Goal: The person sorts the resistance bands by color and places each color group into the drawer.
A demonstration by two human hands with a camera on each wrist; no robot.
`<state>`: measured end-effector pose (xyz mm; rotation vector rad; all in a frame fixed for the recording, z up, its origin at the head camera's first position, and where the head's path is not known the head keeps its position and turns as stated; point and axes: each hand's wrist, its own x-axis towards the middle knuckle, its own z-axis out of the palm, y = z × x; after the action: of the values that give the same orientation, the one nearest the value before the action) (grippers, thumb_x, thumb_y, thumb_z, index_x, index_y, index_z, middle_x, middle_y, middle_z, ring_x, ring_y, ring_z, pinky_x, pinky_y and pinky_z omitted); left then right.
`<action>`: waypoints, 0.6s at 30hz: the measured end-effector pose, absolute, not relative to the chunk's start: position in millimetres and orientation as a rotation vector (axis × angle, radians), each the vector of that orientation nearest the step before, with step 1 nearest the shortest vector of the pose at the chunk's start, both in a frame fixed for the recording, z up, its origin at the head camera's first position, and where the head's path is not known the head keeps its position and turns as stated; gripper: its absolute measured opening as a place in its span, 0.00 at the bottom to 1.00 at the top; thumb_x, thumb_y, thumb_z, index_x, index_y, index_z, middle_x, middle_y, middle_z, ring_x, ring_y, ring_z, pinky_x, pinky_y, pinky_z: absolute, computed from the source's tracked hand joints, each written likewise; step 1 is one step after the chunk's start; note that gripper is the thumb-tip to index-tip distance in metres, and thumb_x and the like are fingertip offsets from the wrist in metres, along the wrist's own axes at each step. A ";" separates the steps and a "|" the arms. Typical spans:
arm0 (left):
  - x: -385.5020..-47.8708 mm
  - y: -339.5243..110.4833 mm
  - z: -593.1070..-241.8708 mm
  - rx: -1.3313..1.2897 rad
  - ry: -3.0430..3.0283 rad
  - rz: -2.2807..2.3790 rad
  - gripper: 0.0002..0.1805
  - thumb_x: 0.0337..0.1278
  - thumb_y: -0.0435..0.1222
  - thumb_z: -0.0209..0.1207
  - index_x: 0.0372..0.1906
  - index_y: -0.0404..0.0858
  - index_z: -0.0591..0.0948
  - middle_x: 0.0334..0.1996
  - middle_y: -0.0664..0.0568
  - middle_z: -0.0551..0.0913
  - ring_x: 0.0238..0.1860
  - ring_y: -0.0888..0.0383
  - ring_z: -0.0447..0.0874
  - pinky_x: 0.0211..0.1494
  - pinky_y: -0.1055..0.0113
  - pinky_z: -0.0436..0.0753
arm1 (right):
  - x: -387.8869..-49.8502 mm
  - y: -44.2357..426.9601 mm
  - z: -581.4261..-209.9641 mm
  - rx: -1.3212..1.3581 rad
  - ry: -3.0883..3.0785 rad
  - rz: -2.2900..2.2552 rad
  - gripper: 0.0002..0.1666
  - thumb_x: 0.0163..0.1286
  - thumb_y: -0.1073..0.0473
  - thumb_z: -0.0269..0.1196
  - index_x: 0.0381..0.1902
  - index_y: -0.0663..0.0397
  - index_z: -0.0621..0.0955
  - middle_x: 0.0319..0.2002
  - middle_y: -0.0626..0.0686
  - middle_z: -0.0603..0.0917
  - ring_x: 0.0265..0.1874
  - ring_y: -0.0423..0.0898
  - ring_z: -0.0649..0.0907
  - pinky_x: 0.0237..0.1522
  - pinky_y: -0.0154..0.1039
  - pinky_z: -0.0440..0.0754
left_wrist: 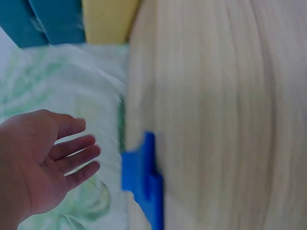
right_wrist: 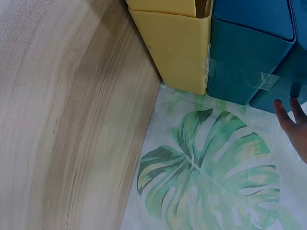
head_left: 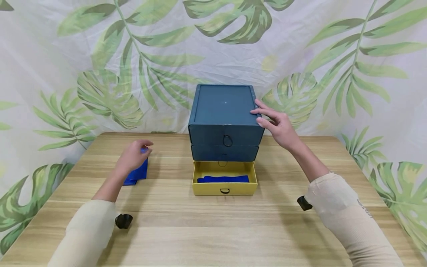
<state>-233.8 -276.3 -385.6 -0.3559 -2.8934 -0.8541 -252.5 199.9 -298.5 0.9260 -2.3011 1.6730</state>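
My left hand (head_left: pixel 133 157) hovers over a blue folded cloth (head_left: pixel 139 173) on the left of the table. In the left wrist view its fingers are loosely bent and hold nothing, apart from the cloth (left_wrist: pixel 144 177). The fingers of my right hand (head_left: pixel 281 128) rest on the right top edge of a stack of drawers (head_left: pixel 223 105), blue above and yellow below. The right wrist view catches only part of this hand (right_wrist: pixel 297 125), by the blue side. The bottom yellow drawer (head_left: pixel 208 190) is pulled out, and another blue cloth (head_left: pixel 223 179) lies inside it.
The stack stands at the back middle of the wooden table (head_left: pixel 180 230). Its two upper blue drawers (head_left: pixel 210 135) are closed, each with a loop pull. A leaf-patterned curtain (head_left: pixel 160 44) hangs behind. A black wrist device (head_left: pixel 124 221) sits by each sleeve.
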 end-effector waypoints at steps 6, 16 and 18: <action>-251.4 -295.5 -399.9 -0.250 -3.029 -0.623 0.24 0.68 0.23 0.48 0.67 0.18 0.71 0.58 0.20 0.75 0.40 0.32 0.82 0.44 0.43 0.80 | -252.8 201.3 -299.5 0.932 -2.296 1.672 0.20 0.79 0.67 0.56 0.64 0.70 0.80 0.79 0.57 0.64 0.80 0.46 0.59 0.71 0.34 0.69; -268.2 -303.9 -414.0 -0.124 -3.089 -0.432 0.23 0.60 0.24 0.45 0.58 0.24 0.79 0.56 0.21 0.78 0.54 0.24 0.80 0.48 0.33 0.79 | -253.5 201.8 -299.4 0.939 -2.301 1.670 0.20 0.79 0.66 0.56 0.64 0.70 0.80 0.80 0.56 0.64 0.80 0.46 0.59 0.67 0.29 0.71; -268.7 -302.8 -414.6 -0.129 -3.067 -0.416 0.22 0.59 0.24 0.48 0.57 0.24 0.80 0.55 0.22 0.79 0.53 0.25 0.80 0.47 0.33 0.79 | -253.7 202.0 -299.1 0.938 -2.302 1.666 0.20 0.79 0.66 0.56 0.64 0.70 0.80 0.80 0.56 0.64 0.80 0.46 0.59 0.67 0.29 0.71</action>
<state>-268.7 -302.8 -414.6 -0.1292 -3.0666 -0.4160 -253.7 202.0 -299.1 0.9385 -2.3025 1.6658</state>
